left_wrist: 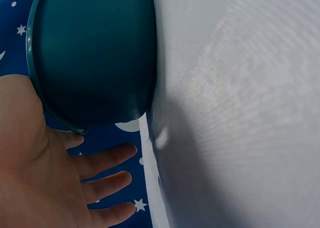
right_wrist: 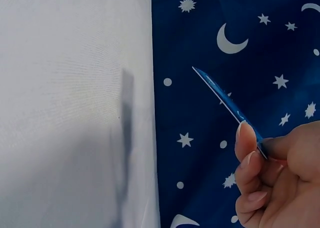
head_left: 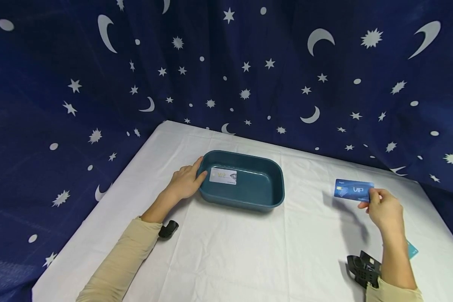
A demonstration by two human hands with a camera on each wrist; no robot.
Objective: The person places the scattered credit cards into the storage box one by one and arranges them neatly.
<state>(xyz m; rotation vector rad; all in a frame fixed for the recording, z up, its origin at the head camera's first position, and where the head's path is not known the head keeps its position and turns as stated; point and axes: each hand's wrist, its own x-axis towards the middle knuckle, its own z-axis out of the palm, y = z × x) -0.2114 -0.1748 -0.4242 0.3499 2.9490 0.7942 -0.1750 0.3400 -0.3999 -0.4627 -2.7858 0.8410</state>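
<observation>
A dark teal rectangular basin [head_left: 251,186] stands on the cloth, with a white VIP card [head_left: 218,177] lying flat inside at its left end. My left hand [head_left: 183,183] holds the basin's left rim, thumb reaching over the edge to the inside. In the left wrist view, several fingers [left_wrist: 107,160] extend outside the basin wall [left_wrist: 95,53]. To the right of the basin, my right hand [head_left: 386,209] pinches the right end of a blue VIP card [head_left: 349,190] between thumb and fingers. The card is raised over the cloth, its printed face toward the head camera.
A teal-green card [head_left: 412,250] lies on the white tablecloth [head_left: 230,256], partly hidden by my right forearm. Black wrist devices [head_left: 364,268] sit at both wrists. A dark blue curtain [head_left: 226,54] with stars and moons hangs behind the table and along its left and right sides.
</observation>
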